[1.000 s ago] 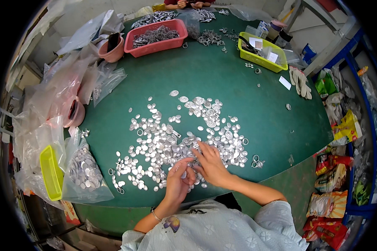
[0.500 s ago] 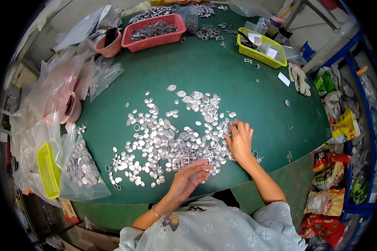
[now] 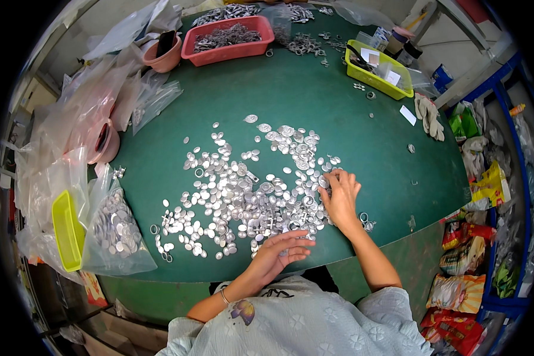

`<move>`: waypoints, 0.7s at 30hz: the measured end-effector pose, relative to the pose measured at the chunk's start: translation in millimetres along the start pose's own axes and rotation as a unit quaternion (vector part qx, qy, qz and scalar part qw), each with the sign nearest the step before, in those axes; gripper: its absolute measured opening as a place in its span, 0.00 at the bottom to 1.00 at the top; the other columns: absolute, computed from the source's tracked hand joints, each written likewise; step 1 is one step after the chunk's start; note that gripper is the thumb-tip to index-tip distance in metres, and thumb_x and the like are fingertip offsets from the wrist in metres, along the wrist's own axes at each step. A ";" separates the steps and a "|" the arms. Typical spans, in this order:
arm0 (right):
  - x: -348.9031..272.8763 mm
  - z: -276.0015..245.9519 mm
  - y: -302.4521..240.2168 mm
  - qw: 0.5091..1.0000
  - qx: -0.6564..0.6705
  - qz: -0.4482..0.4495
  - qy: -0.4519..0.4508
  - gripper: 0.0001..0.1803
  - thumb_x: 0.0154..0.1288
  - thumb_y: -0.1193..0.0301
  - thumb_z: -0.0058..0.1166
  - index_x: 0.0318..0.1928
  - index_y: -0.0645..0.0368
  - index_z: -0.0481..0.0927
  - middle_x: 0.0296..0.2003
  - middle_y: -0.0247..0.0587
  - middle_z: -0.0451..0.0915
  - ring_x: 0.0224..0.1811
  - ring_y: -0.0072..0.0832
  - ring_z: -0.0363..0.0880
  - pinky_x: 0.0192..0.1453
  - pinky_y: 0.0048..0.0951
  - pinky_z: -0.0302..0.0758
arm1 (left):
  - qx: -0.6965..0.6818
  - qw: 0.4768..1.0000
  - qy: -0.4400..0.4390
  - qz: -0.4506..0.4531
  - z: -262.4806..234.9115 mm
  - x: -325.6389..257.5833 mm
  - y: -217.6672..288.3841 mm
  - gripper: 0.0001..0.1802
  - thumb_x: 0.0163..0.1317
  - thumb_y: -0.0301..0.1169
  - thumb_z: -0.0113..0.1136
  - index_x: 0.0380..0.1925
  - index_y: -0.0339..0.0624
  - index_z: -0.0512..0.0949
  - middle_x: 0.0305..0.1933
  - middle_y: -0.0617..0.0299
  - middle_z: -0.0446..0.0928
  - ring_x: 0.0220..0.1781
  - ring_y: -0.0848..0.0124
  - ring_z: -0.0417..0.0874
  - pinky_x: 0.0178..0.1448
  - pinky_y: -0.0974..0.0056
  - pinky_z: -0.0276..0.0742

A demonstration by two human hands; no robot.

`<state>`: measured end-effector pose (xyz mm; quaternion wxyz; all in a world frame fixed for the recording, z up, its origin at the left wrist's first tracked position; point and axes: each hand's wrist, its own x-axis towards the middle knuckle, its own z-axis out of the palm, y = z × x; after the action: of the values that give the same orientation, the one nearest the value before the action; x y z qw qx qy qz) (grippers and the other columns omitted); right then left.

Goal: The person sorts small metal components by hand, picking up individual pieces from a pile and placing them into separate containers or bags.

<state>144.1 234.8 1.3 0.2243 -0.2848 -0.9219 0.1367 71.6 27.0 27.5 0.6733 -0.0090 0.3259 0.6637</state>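
A wide scatter of small silver oval metal pieces (image 3: 228, 199) covers the near middle of the green table. At its right edge my right hand (image 3: 342, 200) reaches down with bent fingers, thumb and fingertips apart, touching the outermost ovals. No piece shows plainly in its grasp. My left hand (image 3: 279, 254) hovers by the near edge of the pile, palm turned inward, fingers loosely stretched and holding nothing. Larger oval medallions (image 3: 286, 131) lie at the far side of the scatter. A few rings (image 3: 365, 218) rest just right of my right wrist.
A clear bag of ovals (image 3: 117, 228) and a yellow-green tray (image 3: 68, 231) sit at the left. Farther off are a pink basin (image 3: 228, 56) of metal parts and a yellow-green basket (image 3: 380, 85). Gloves (image 3: 428, 117) lie at the right edge.
My left hand has shifted slightly right along the near edge of the pile. The right hand stays at the same ovals. The whole view has tilted a little.
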 end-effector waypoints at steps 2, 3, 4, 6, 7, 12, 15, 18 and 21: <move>1.9 -3.2 -2.3 1.000 0.011 0.009 -0.001 0.15 0.46 0.75 0.63 0.37 0.58 0.77 0.41 0.38 0.73 0.46 0.37 0.67 0.48 0.39 0.57 | 0.001 1.000 0.002 -0.002 -0.8 -0.4 -0.4 0.19 0.67 0.26 0.44 0.55 0.27 0.67 0.51 0.44 0.75 0.44 0.66 0.80 0.51 0.65 0.76; 2.2 -2.8 -1.2 1.000 0.019 0.010 -0.004 0.14 0.47 0.75 0.63 0.37 0.58 0.77 0.38 0.38 0.73 0.44 0.36 0.68 0.48 0.38 0.58 | -0.002 1.000 0.001 -0.004 -1.1 -0.3 -0.7 0.19 0.67 0.26 0.44 0.55 0.27 0.67 0.51 0.44 0.75 0.44 0.66 0.80 0.51 0.65 0.76; 2.5 -2.1 0.6 1.000 0.027 0.012 -0.007 0.14 0.47 0.75 0.63 0.37 0.58 0.78 0.36 0.37 0.74 0.42 0.35 0.69 0.48 0.37 0.58 | -0.004 1.000 -0.001 -0.005 -1.3 0.0 -1.2 0.19 0.67 0.26 0.44 0.55 0.27 0.67 0.51 0.44 0.75 0.44 0.66 0.80 0.52 0.65 0.76; 1.5 -3.8 0.8 0.997 0.073 0.029 -0.001 0.13 0.48 0.76 0.63 0.37 0.58 0.78 0.32 0.36 0.75 0.38 0.34 0.71 0.47 0.35 0.60 | -0.008 1.000 -0.005 -0.006 -1.0 0.6 -2.7 0.19 0.67 0.27 0.44 0.56 0.28 0.67 0.51 0.44 0.75 0.45 0.66 0.80 0.52 0.65 0.76; -1.0 -7.2 -1.2 0.993 0.111 0.045 0.007 0.12 0.49 0.76 0.63 0.37 0.58 0.78 0.30 0.36 0.76 0.37 0.33 0.72 0.47 0.34 0.61 | -0.009 1.000 -0.007 -0.007 -0.9 1.0 -3.9 0.19 0.67 0.27 0.45 0.56 0.28 0.67 0.51 0.44 0.75 0.45 0.65 0.80 0.52 0.65 0.76; -18.2 -48.0 -33.1 0.884 0.421 0.117 -0.163 0.10 0.52 0.76 0.60 0.37 0.60 0.79 0.31 0.39 0.79 0.36 0.32 0.75 0.44 0.30 0.68 | -0.091 0.994 0.054 0.006 14.4 0.0 -1.0 0.20 0.68 0.32 0.47 0.53 0.29 0.69 0.49 0.48 0.76 0.45 0.65 0.80 0.51 0.65 0.77; -22.6 -49.4 -31.3 0.933 0.302 -0.019 -0.194 0.13 0.51 0.74 0.62 0.39 0.62 0.79 0.38 0.42 0.77 0.44 0.36 0.73 0.47 0.33 0.67 | -0.073 0.996 0.060 -0.002 13.4 -0.1 -2.3 0.18 0.67 0.35 0.49 0.49 0.31 0.72 0.40 0.54 0.77 0.39 0.70 0.79 0.46 0.69 0.77; -20.5 -43.1 -26.0 0.991 0.031 -0.011 -0.128 0.18 0.48 0.72 0.65 0.41 0.63 0.78 0.48 0.42 0.73 0.52 0.40 0.67 0.53 0.37 0.62 | -0.026 0.998 0.025 -0.047 -4.6 0.2 -8.5 0.17 0.67 0.35 0.50 0.47 0.33 0.75 0.31 0.60 0.76 0.32 0.74 0.76 0.38 0.73 0.74; -29.2 -30.2 -31.6 0.994 0.012 -0.026 -0.104 0.21 0.45 0.70 0.66 0.41 0.65 0.77 0.53 0.45 0.67 0.57 0.44 0.62 0.56 0.42 0.57 | -0.011 0.997 0.034 -0.073 -2.1 -2.1 -7.0 0.15 0.68 0.34 0.49 0.46 0.35 0.77 0.27 0.61 0.75 0.28 0.76 0.73 0.33 0.74 0.69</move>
<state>165.8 196.1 29.5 0.1338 -0.2423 -0.9456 0.1712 77.2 23.4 23.9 0.7084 -0.0628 0.3397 0.6155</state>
